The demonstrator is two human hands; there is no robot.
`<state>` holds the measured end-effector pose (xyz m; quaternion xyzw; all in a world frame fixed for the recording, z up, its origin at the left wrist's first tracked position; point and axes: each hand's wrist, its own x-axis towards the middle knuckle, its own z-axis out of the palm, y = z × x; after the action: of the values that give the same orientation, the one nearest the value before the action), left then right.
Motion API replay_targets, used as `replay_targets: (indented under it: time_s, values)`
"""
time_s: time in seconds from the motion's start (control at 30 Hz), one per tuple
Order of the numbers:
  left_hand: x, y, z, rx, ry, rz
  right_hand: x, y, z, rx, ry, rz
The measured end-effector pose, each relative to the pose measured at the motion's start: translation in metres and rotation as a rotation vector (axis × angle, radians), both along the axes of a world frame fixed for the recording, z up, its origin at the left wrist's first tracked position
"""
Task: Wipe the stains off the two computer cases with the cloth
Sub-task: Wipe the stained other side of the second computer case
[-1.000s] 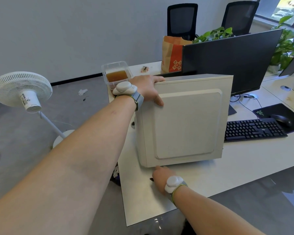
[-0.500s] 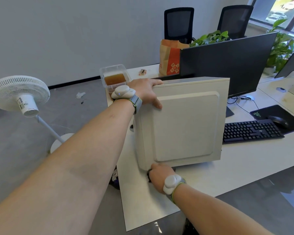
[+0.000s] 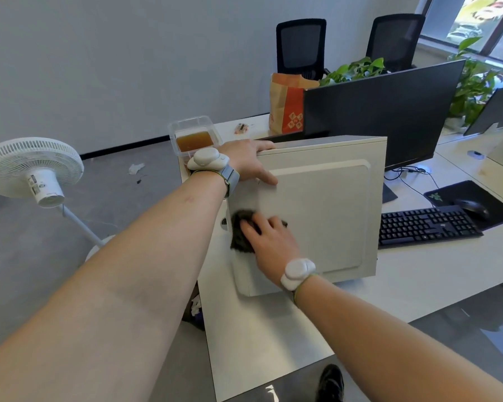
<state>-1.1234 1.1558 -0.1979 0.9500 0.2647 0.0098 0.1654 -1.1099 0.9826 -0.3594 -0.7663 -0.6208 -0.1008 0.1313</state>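
From the head view, the left hand (image 3: 249,161) grips the computer case (image 3: 317,213) top corner, upright on the desk (image 3: 273,343); the right hand (image 3: 269,239), fingers spread, presses the dark cloth (image 3: 240,235) against its side. Pushing hard might slide or tip it.

A single wide-angle head-worn view looks forward and down from close above the white tabletop (image 3: 273,343), facing the cream metal computer case (image 3: 325,216) at arm's reach.

Cloth (image 3: 240,233) mostly hidden under right hand (image 3: 269,237), motion-blurred. Case (image 3: 317,216) stains unreadable. Second monitor (image 3: 497,111) cut by right edge.
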Motion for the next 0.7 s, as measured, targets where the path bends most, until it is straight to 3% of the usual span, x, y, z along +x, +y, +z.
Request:
replay_targets:
  time_s: [0.1, 0.2, 0.27, 0.37, 0.43, 0.57, 0.7]
  values:
    - [0.001, 0.001, -0.001, 0.027, 0.013, -0.021, -0.017, -0.033, -0.041, -0.308, 0.117, 0.059]
    - [0.002, 0.001, -0.004, 0.05, 0.026, -0.032, -0.034, -0.059, -0.064, -0.545, 0.309, -0.034]
    - [0.004, 0.003, -0.005, 0.045, 0.032, -0.037, -0.038, -0.069, -0.063, -0.464, 0.42, -0.12]
    - [0.005, 0.005, -0.006, 0.049, 0.036, -0.024, -0.032, -0.065, -0.054, -0.17, 0.523, -0.149]
    - [0.006, 0.005, -0.006, 0.051, 0.032, -0.007, -0.024, -0.054, -0.049, -0.074, 0.446, -0.13]
    - [0.005, 0.005, -0.007, 0.038, 0.02, -0.003, -0.013, -0.056, -0.06, -0.375, 0.188, 0.015]
    - [0.004, 0.006, -0.008, 0.058, 0.018, -0.006, -0.018, -0.092, -0.088, -0.543, 0.209, -0.074]
